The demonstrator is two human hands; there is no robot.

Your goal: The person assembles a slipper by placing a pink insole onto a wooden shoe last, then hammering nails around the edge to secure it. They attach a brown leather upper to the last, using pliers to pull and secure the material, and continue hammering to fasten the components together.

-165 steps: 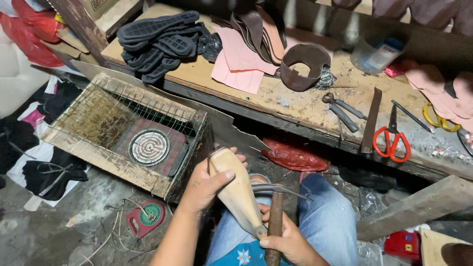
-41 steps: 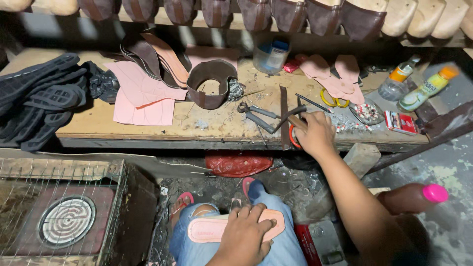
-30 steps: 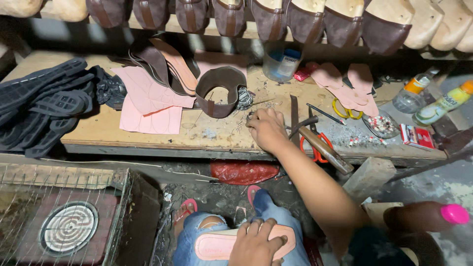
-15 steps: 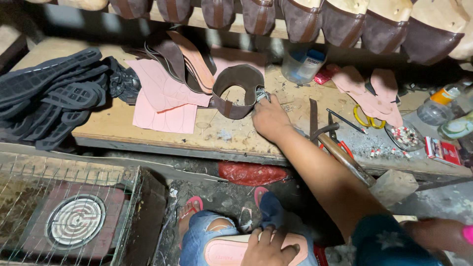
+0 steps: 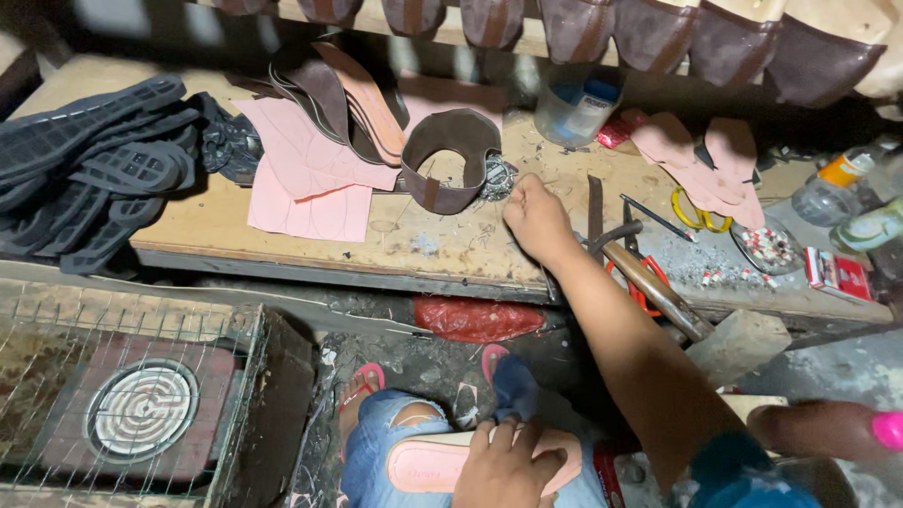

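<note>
The right hand pinches something too small to tell off the surface beside the brown strap — it could drop it — while the left hand's fingers press the pink sole loosely on the lap.

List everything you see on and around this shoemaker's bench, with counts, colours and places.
Workbench: one, worn wood, across the middle.
Rubber outsoles: a pile, black, bench left.
Insole sheets: several, pink, bench centre-left.
Leather strap loop: one, brown, bench centre.
Plastic cup: one, clear with blue, bench rear.
Hammer: one, wooden handle, bench front edge.
Scissors: one, yellow handles, bench right.
Shoes on lasts: a row, brown, rack above.
Caged heater: one, rusty, floor left.
Pink sole: one, on the lap.
Left hand: pressing on the pink sole.
Right hand: closed grip beside the strap loop; contents hidden.
</note>
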